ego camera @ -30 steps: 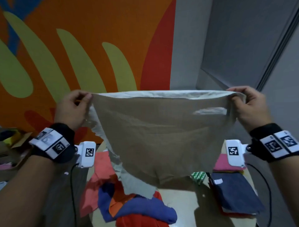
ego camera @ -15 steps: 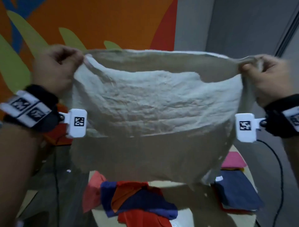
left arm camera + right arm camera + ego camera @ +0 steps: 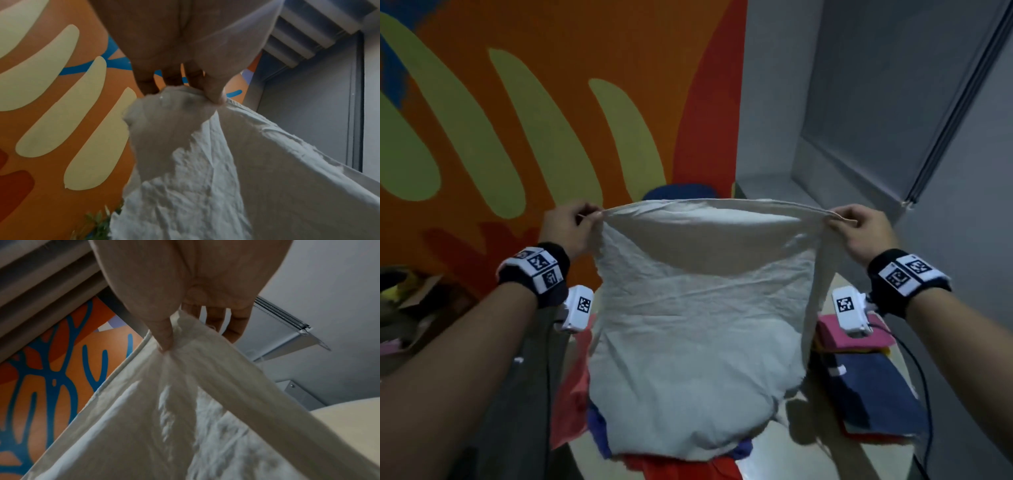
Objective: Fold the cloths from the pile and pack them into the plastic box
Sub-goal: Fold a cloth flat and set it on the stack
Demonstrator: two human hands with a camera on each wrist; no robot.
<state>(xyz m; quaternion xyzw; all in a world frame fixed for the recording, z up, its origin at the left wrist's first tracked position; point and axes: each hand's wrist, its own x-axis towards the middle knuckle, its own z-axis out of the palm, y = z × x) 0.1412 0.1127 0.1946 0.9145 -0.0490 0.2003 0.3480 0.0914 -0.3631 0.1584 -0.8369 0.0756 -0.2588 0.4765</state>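
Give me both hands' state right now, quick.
Left hand: closed, pinching one top corner of the white cloth.
Right hand: closed, pinching the other top corner.

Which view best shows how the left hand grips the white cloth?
Left wrist: thumb and fingers pinch a bunched corner of the white cloth. The head view shows the left hand from behind; the right wrist view shows only the right hand.

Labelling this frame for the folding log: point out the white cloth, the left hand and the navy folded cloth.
white cloth (image 3: 698, 329), head view, middle of the hanging sheet.
left hand (image 3: 566, 228), head view, back of the hand pinching the top corner.
navy folded cloth (image 3: 876, 387), head view, its flat top face.
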